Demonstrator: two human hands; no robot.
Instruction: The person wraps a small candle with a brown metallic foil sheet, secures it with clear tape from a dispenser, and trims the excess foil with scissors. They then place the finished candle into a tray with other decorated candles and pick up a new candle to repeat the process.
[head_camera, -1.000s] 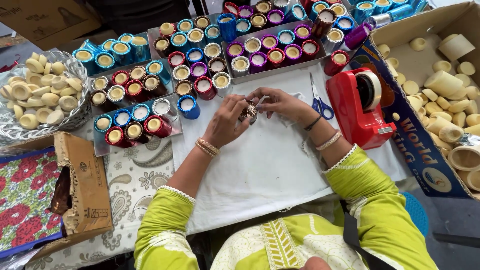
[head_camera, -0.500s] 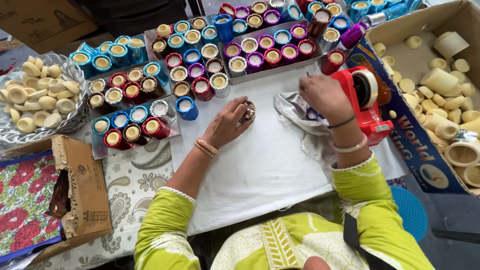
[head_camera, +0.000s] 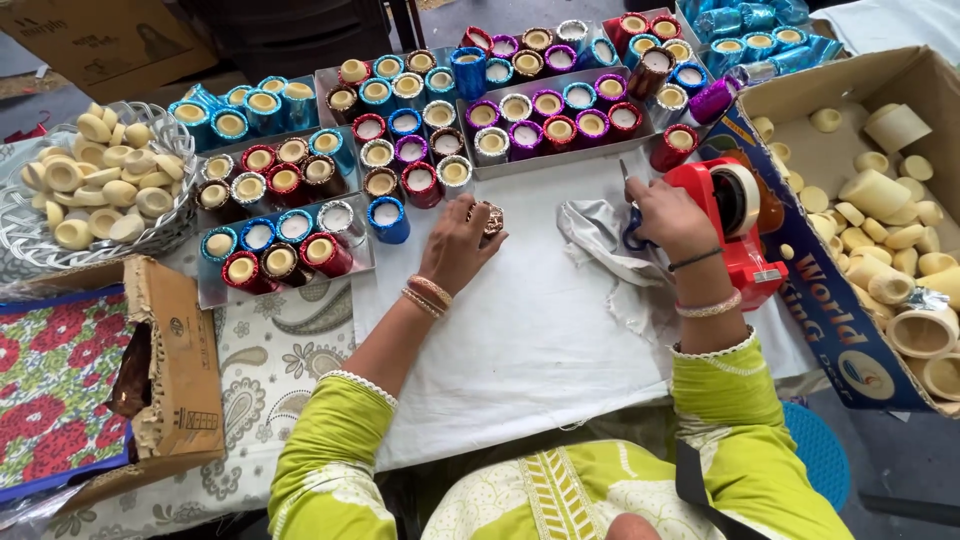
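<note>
Since a moment ago, the right hand (head_camera: 668, 215) has been moved down onto the blue-handled scissors (head_camera: 630, 222), fingers closed around the handles, right beside the red tape dispenser (head_camera: 735, 225). A small foil-wrapped cup (head_camera: 491, 218) is pinched at the fingertips of the left hand (head_camera: 455, 245), just below the trays of cups (head_camera: 530, 160).

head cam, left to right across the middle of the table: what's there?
Wire basket of bare cups → torn carton → trays of foil-wrapped cups → left hand holding a small wrapped cup → right hand at the scissors → red tape dispenser → big box of bare cups.
</note>
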